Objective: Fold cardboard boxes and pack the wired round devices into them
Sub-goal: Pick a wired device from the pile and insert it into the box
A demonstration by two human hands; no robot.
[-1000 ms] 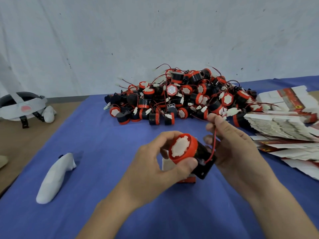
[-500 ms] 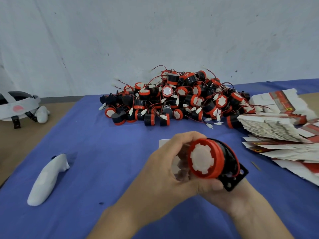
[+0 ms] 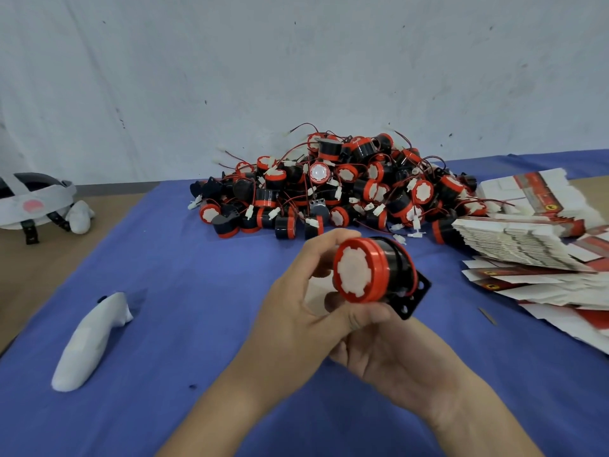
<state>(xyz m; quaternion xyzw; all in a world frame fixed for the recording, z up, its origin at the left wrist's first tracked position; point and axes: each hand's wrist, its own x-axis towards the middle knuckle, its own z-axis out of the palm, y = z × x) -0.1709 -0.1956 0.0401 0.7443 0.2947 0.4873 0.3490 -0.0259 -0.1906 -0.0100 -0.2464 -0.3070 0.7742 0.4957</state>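
Round device (image 3: 359, 275): red rim, white face, black body.

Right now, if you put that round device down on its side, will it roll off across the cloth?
Probably not far: the round device has a drum-shaped body that could roll, but the square black plate at its back should stop it. It looks like rigid, hard plastic; the left hand grips it without it giving.

The left forearm (image 3: 224, 400) and right forearm (image 3: 478, 413) are bare along their visible length. The left grip (image 3: 296, 311) and right grip (image 3: 389, 354) are bare.
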